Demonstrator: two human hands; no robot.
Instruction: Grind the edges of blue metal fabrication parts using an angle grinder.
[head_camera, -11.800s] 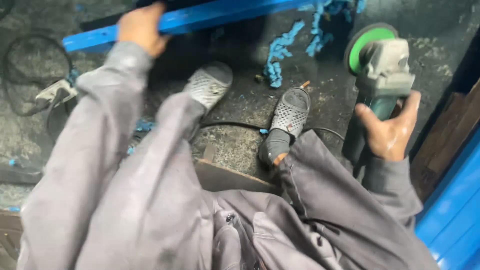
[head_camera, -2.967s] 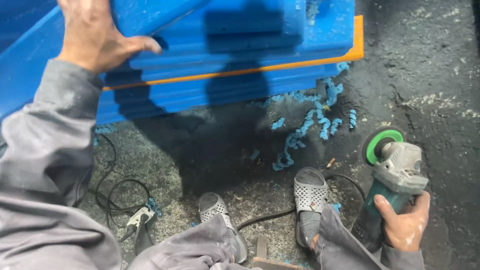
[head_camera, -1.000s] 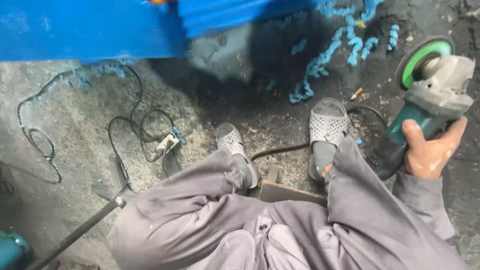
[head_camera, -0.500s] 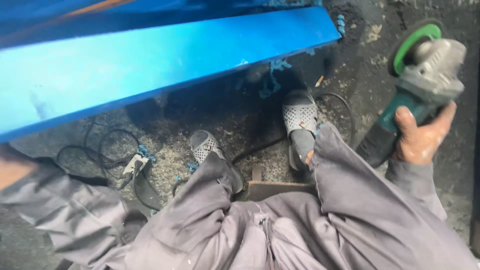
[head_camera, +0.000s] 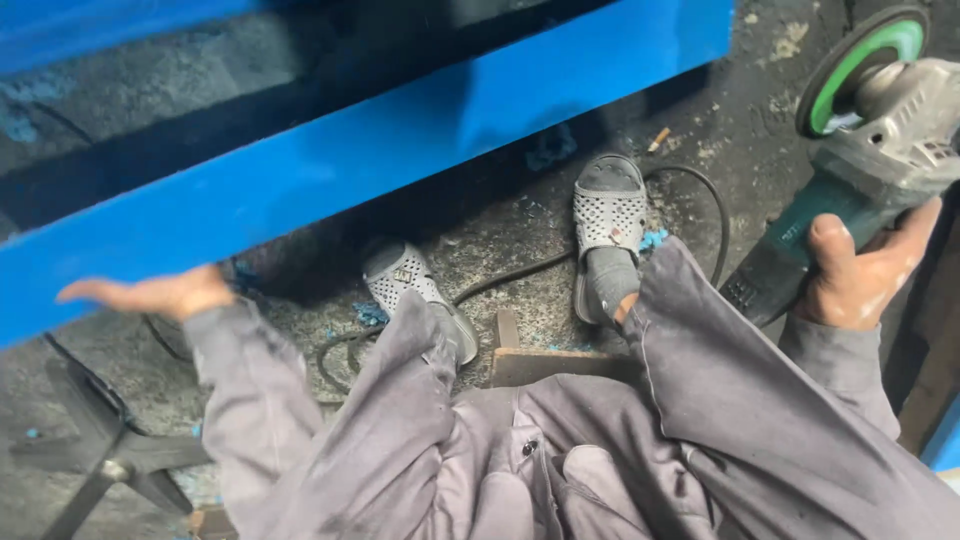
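A long blue painted metal frame (head_camera: 400, 140) stretches across the view, raised above the floor over my knees. My left hand (head_camera: 160, 295) is flat under its lower edge at the left, fingers spread, supporting it. My right hand (head_camera: 860, 275) grips the green body of an angle grinder (head_camera: 870, 140) at the right, its green-backed disc pointing up and away. I sit in grey overalls with both feet in grey perforated slippers (head_camera: 605, 215) on the dark floor.
The grinder's black cable (head_camera: 700, 200) loops over the gritty floor beside my feet. Blue paint shavings lie scattered there. A wooden block (head_camera: 555, 365) sits between my legs. A dark metal stand (head_camera: 100, 455) is at the lower left, a blue panel edge (head_camera: 945, 440) at the far right.
The blue frame has swung closer and now spans the view over my knees. My left hand has come into view under its edge. The grinder stays in my right hand, nearer the camera.
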